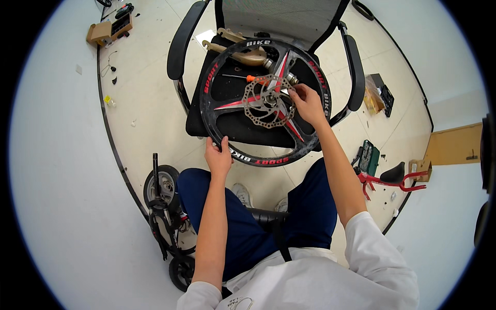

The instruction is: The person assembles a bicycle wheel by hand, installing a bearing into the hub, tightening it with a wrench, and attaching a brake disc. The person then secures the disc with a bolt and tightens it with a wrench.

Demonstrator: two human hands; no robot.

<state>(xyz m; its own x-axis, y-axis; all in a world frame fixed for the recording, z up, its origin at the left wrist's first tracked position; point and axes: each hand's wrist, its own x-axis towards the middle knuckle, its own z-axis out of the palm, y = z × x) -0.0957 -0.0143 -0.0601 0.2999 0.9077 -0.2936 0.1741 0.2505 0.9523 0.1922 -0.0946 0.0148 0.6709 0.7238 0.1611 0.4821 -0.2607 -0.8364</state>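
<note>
On the chair seat (206, 121) lay one black wheel (268, 155) w/ red spokes, flat so its disc rotor (258, 111) faced up. Left hand (218, 157) had its grip clamped on the near rim, steadying it; right hand (307, 103) pinched fingers together at the rotor's edge. One orange screwdriver (253, 78) lay behind, handy. Two hands, one rotor.

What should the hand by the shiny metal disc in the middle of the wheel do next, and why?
Probably keep turning the small part at the disc brake rotor with the right hand, whose fingertips pinch there. The left hand already grips the wheel rim, steadying it on the chair seat.
</note>
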